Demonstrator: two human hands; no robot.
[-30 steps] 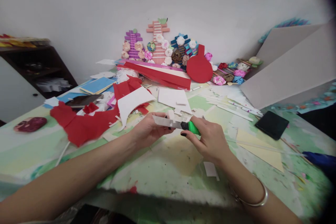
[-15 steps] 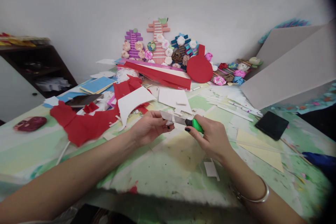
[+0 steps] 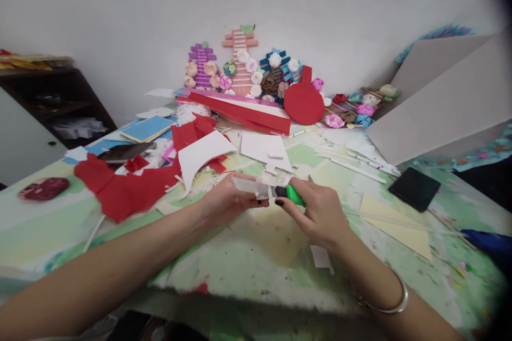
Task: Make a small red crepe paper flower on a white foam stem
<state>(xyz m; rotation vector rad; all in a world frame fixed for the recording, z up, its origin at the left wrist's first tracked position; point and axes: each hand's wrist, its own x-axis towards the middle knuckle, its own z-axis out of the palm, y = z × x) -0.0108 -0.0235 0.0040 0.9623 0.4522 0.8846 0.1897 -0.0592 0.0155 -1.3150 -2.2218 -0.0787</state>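
My right hand (image 3: 320,208) is closed round the green handle of a utility knife (image 3: 295,195). Its long blade points left and lies across a small white piece (image 3: 262,190), which my left hand (image 3: 230,200) pinches between thumb and fingers. Motion blur smears the blade and the piece, so I cannot tell how deep the edge sits. Both hands are above the table, close together. Just beyond them lie a white board (image 3: 266,150) with scraps on it and a curved white cutout (image 3: 206,154).
Red crepe paper (image 3: 132,192) spreads across the left side. A red round shape with a neck (image 3: 304,102) leans at the back beside flower-covered crafts (image 3: 244,66). Right are white strips (image 3: 356,168), a black flat object (image 3: 415,189) and yellow paper (image 3: 394,226).
The knife has slid left, bringing its green handle nearer my left hand. My right hand moved slightly left with it. My left hand still pinches the white piece.
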